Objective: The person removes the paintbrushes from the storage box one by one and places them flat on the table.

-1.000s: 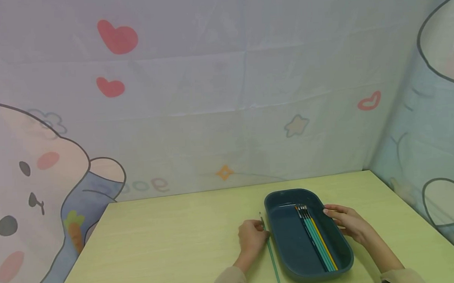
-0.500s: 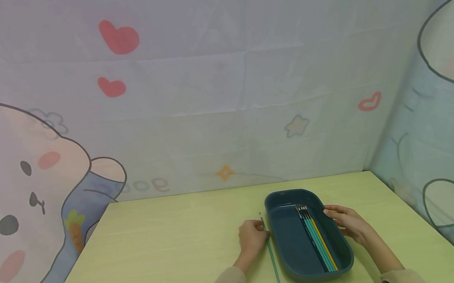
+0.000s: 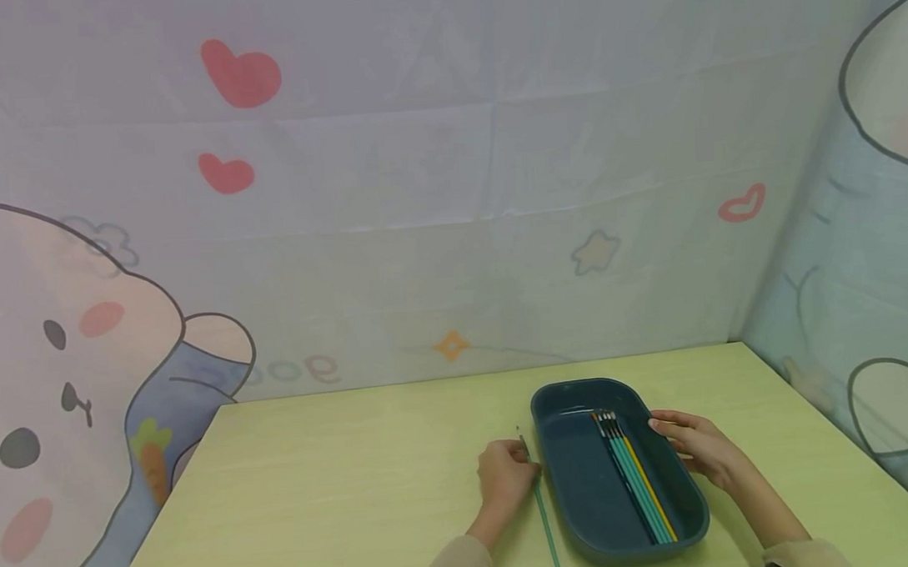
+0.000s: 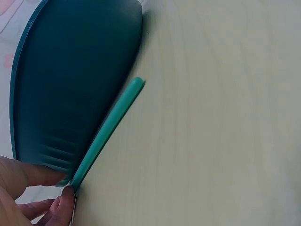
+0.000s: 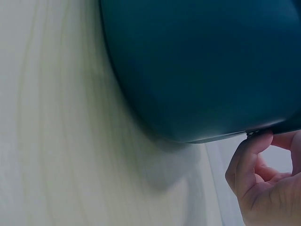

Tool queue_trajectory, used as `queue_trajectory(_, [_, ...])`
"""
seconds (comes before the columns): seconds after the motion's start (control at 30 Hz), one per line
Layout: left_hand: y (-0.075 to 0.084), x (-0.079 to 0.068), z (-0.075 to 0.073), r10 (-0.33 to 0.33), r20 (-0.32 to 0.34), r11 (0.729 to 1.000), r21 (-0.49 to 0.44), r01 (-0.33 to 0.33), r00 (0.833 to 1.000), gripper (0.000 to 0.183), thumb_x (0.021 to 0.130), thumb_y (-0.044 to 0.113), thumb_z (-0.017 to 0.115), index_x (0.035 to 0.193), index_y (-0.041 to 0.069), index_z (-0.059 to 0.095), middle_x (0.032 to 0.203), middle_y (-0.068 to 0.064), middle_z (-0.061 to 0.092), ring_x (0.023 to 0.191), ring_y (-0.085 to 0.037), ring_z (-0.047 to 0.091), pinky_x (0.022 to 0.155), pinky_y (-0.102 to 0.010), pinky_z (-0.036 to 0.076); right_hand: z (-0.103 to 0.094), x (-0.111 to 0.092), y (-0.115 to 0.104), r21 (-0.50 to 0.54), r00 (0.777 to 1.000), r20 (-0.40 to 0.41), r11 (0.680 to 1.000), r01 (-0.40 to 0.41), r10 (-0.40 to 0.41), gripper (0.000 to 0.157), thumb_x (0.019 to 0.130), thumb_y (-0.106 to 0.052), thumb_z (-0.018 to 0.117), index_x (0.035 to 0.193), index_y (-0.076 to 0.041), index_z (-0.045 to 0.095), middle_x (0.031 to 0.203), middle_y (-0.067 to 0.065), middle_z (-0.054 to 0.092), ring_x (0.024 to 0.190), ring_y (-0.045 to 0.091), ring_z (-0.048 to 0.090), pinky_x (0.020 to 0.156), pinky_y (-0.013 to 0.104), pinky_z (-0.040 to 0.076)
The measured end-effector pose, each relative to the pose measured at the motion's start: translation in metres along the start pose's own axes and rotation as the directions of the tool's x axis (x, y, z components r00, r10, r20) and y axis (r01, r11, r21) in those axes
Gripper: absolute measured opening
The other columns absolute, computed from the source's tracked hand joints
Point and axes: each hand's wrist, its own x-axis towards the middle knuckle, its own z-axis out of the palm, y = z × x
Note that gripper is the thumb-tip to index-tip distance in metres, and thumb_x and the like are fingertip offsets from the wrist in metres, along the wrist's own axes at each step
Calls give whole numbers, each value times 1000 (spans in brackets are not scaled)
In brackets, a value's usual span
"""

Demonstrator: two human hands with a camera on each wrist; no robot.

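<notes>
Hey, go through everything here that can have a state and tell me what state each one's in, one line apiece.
Tray: open side up, partly filled.
Brushes in the tray: lying side by side, bristles toward the far end.
Loose green brush: outside the tray, alongside its left wall.
Left hand: pinching the loose green brush.
Right hand: holding the tray's right rim.

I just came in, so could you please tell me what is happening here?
A person works at a table with both hands. The left hand pinches a green paintbrush beside the left side of a dark blue-green tray. The right hand holds that tray at its opposite rim. Several other brushes, including dark blue, teal and yellow ones, lie side by side in the tray.
</notes>
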Motion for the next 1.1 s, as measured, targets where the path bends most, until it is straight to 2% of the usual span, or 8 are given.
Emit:
queue_trajectory(0.07, [0,-1,-1,2,-3,1000,5,-2,1000,10,64,-4,75,70,0,69,57,1,56,51,-8,45,44,-18,34,0,0,0,0,1000,-3,1000,3,-3,67,99,-38,50,145,7,29,135,26,49,96,11,64,75,31,58])
queue_trajectory(0.2, [0,-1,-3,0,2,1000,17,0,1000,28,63,-6,75,91,-4,73,73,-8,69,65,-16,63,54,-25,52,0,0,1,0,1000,-4,1000,3,-3,67,99,-37,50,145,7,29,135,25,50,95,10,64,75,30,58])
queue_trajectory(0.33, [-2,0,-2,1,13,1000,12,-1,1000,34,63,-9,72,97,-5,72,83,-14,73,78,-28,70,64,-35,60,0,1,1,7,1000,0,1000,2,-2,67,99,-38,50,145,6,29,135,26,48,94,10,63,75,30,58])
queue_trajectory(0.47, [-4,0,0,7,10,1000,3,-7,1000,35,63,-10,71,98,-5,71,85,-14,74,80,-30,71,67,-38,61,0,1,0,9,1000,-2,1000,-2,2,67,98,-38,50,145,6,29,132,22,52,93,9,63,75,30,58])
queue_trajectory(0.8, [-4,0,-1,13,0,1000,10,-13,1000,34,63,-7,74,97,-3,72,83,-14,73,75,-27,70,64,-35,60,1,0,0,5,1000,2,1000,-1,1,69,98,-40,51,145,6,28,141,31,40,95,9,63,76,30,57])
queue_trajectory(1.0, [-5,1,-1,17,-19,1000,9,-17,1000,34,62,-6,75,96,-3,73,82,-13,74,75,-25,70,65,-35,60,1,0,0,5,1000,-9,1000,-2,2,68,98,-38,51,145,6,29,133,25,51,94,9,63,76,30,57])
queue_trajectory(1.1, [-4,1,-2,14,-31,1000,-5,-14,999,34,63,-7,75,96,-2,73,82,-13,74,74,-25,70,65,-35,60,1,0,0,9,1000,-7,1000,1,-1,68,98,-38,51,145,6,29,134,26,50,94,10,63,75,30,57])
